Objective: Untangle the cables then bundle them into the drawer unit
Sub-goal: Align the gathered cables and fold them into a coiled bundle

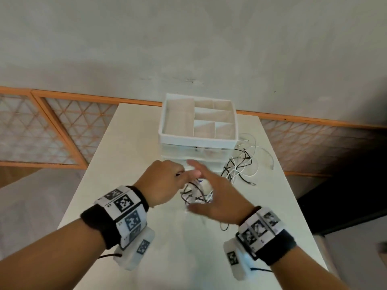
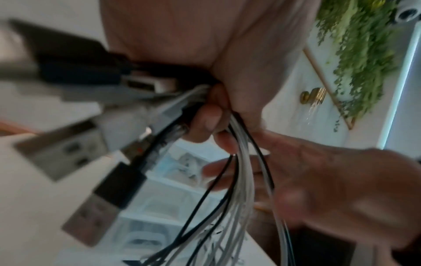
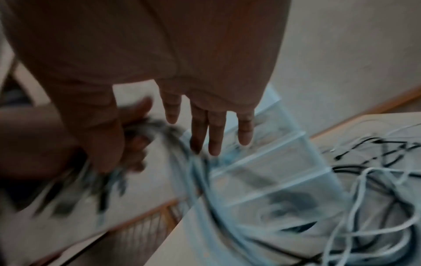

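Cables point(image 2: 239, 180), black and white, are gathered at their plug ends in the left hand point(image 1: 165, 183), whose fingers point(image 2: 207, 120) curl round the strands so that the USB plugs point(image 2: 75, 158) fan out to one side and the loose lengths hang down toward the table point(image 1: 134, 147). This grip appears chosen to line the connectors up at one end, so the free lengths can be combed out below. The right hand point(image 1: 217, 197) holds nothing: its fingers point(image 3: 215, 133) are straight and slightly spread, poised just beside the hanging strands in the right wrist view, seemingly ready to run down them or separate one. A second tangle of cables point(image 1: 243, 166) lies on the table at the right of the drawer unit point(image 1: 196, 139), touching or nearly touching its base; whether these join the held bunch cannot be told. The unit stands at the table's far middle, its open top tray point(image 1: 167, 124) divided into compartments with nothing visible in them. Judgement: untangling is under way and nothing from this bunch is stowed yet. Motion blur hides finer detail of the grip.
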